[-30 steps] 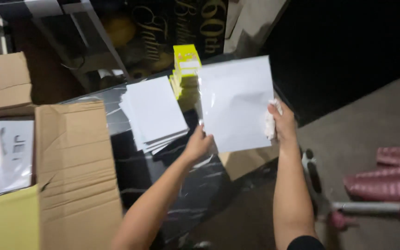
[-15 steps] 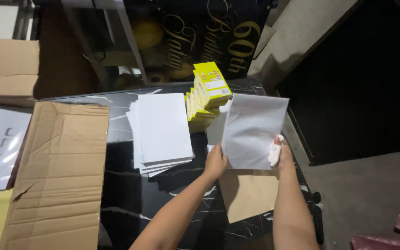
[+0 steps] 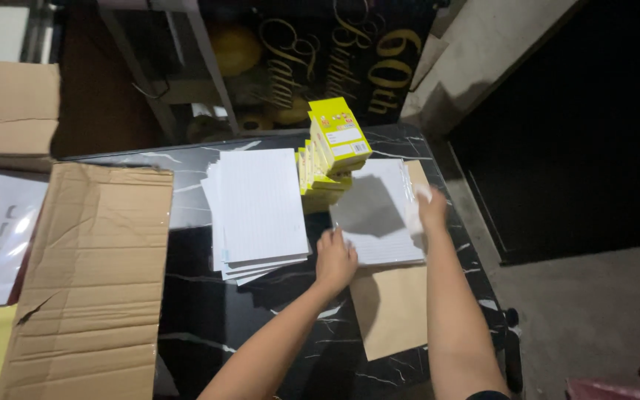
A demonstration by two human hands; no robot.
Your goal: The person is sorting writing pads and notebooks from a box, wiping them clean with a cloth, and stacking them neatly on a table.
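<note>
Black marble table (image 3: 201, 326), dim room, both hands' fingers (image 3: 332, 244) pressing white sheet (image 3: 379, 222).

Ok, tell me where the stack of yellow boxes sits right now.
In the head view, the stack of yellow boxes stands at the far edge of the black marble table, between the pile of white sheets and the sheet under both hands.

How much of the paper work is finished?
Done: a fanned stack of lined sheets lies on the black table. In hand: both hands, left and right, hold a white sheet flat over brown paper. Left: the yellow packs stand untouched.
</note>
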